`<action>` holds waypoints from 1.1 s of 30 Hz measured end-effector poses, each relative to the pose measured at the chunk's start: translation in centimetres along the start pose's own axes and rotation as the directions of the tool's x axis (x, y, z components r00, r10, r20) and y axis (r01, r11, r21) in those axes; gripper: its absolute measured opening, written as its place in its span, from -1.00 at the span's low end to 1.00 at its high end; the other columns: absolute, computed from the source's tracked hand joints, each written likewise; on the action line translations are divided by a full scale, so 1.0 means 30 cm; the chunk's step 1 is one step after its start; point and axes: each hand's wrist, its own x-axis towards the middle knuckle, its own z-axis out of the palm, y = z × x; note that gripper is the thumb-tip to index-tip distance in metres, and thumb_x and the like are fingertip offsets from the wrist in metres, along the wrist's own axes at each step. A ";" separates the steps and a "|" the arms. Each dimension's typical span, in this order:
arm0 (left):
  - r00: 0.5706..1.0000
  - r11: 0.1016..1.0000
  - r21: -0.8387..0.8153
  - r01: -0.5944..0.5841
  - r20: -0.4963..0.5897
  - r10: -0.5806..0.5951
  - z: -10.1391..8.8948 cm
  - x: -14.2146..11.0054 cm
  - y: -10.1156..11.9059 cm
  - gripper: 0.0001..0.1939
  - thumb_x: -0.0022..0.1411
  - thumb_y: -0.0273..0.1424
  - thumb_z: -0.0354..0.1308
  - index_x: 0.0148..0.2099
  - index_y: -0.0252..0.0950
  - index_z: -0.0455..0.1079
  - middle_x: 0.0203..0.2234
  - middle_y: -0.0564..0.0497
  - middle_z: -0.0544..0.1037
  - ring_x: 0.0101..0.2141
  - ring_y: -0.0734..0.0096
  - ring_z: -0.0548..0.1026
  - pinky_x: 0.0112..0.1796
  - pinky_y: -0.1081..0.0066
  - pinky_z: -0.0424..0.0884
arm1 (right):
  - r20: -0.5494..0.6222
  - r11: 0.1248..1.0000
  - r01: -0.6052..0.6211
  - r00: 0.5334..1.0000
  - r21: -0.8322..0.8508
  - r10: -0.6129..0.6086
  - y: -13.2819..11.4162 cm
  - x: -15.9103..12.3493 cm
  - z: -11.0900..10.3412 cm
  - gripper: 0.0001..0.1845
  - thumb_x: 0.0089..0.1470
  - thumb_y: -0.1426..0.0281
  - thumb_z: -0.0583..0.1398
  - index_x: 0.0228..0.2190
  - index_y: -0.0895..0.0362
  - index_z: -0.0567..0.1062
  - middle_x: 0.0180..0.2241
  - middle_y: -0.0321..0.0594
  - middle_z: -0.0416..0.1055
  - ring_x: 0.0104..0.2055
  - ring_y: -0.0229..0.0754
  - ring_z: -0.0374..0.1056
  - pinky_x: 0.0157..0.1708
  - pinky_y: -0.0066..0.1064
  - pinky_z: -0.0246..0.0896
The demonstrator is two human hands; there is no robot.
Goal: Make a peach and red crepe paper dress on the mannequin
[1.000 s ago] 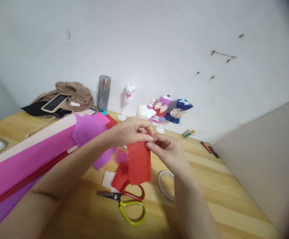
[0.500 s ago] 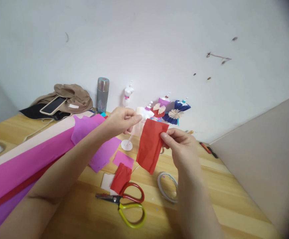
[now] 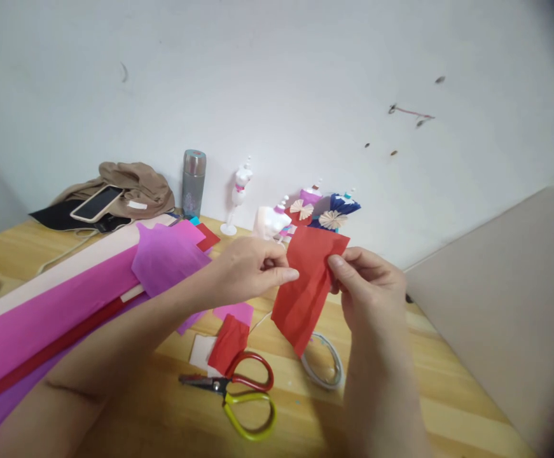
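Pinching red sheet (image 3: 305,280) at its right edge in right hand (image 3: 371,278), aloft over bench (image 3: 448,356), partly in front of tape roll (image 3: 339,369). Holding left hand (image 3: 254,270) apart from right, before sheet's left side, with fingers curled; cannot tell whether touching. Below, on bench: scissors (image 3: 218,385).

A light wooden tabletop with brownish grain (image 3: 172,410) carries metal scissors with red and yellow-green looped handles (image 3: 219,386), a pale ring-shaped tape roll (image 3: 338,367), long magenta, pink, red and purple sheets (image 3: 81,287) and a cylindrical grey metallic flask (image 3: 193,186).
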 end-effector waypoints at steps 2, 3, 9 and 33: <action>1.000 1.000 -0.009 0.005 0.006 -0.005 0.004 -0.003 0.005 -0.85 0.22 -0.33 0.20 -0.31 -0.32 0.46 -0.47 0.07 0.52 -0.41 0.50 0.43 -0.34 0.46 0.33 | -0.045 1.000 0.004 0.999 0.018 -0.003 0.009 0.003 -0.001 -0.73 -0.14 0.24 0.43 -0.55 0.08 0.47 -0.71 -0.38 0.36 -0.72 -0.34 0.19 -0.73 -0.46 0.08; 1.000 1.000 -0.007 0.003 0.004 -0.003 0.009 -0.005 0.008 -0.83 0.21 -0.32 0.22 -0.21 -0.31 0.48 -0.40 0.04 0.55 -0.36 0.46 0.46 -0.30 0.43 0.36 | -0.052 1.000 0.002 0.999 0.030 0.000 0.012 0.005 0.002 -0.72 -0.15 0.24 0.43 -0.55 0.08 0.46 -0.71 -0.38 0.35 -0.72 -0.34 0.20 -0.74 -0.47 0.07; 0.998 0.998 0.028 -0.054 -0.023 0.055 0.033 -0.008 0.014 -0.83 0.22 -0.34 0.21 -0.15 -0.29 0.45 -0.28 -0.02 0.55 -0.27 0.40 0.49 -0.23 0.37 0.43 | 0.066 0.999 -0.019 0.998 0.027 0.017 0.013 0.004 0.025 -0.72 -0.06 0.22 0.38 -0.56 0.09 0.44 -0.71 -0.38 0.34 -0.70 -0.34 0.22 -0.69 -0.46 0.10; 0.970 0.984 0.055 -0.168 -0.166 0.174 0.001 -0.004 0.024 -0.78 0.22 -0.31 0.18 -0.10 -0.26 0.49 -0.15 -0.06 0.60 -0.14 0.31 0.51 -0.20 0.38 0.42 | 0.415 0.987 -0.019 0.906 -0.159 0.085 -0.047 -0.034 0.018 -0.70 -0.04 0.16 0.37 -0.58 0.07 0.48 -0.67 -0.38 0.29 -0.65 -0.35 0.11 -0.65 -0.44 0.04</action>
